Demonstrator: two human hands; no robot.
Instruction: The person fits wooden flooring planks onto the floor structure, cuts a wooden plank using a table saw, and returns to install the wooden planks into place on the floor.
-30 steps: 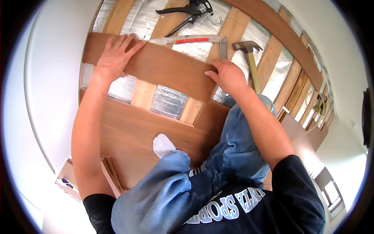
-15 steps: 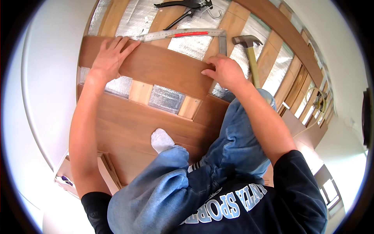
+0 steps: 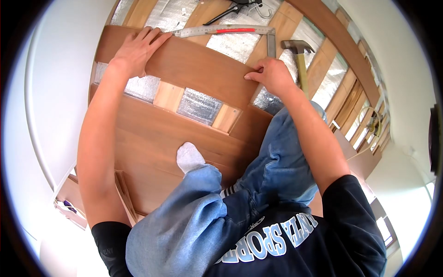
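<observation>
A brown wooden floorboard [image 3: 198, 64] lies across joists and silver foil, apart from the laid boards nearer me. My left hand [image 3: 136, 53] spans its left part, fingers stretched to the far edge and thumb by the near edge. At the right end, my right hand [image 3: 272, 76] pinches the board's corner between thumb and bent fingers. Just beyond the board lies a metal carpenter's square [image 3: 198, 31] with a red pencil [image 3: 235, 31] along it. A claw hammer [image 3: 301, 62] with a yellowish handle rests right of my right hand.
Black-handled pliers or a similar tool [image 3: 226, 12] lie at the far edge of view. Laid brown floorboards [image 3: 157, 134] extend under my socked foot [image 3: 189, 157]. Pale wooden joists [image 3: 168, 96] alternate with foil [image 3: 198, 108]. A white wall [image 3: 60, 92] rises at left. Stacked boards [image 3: 123, 189] stand lower left.
The view has tilted, so the floorboard, square and hammer sit slightly higher in the picture. Both hands stay on the board, with no clear shift of it against the laid boards.
</observation>
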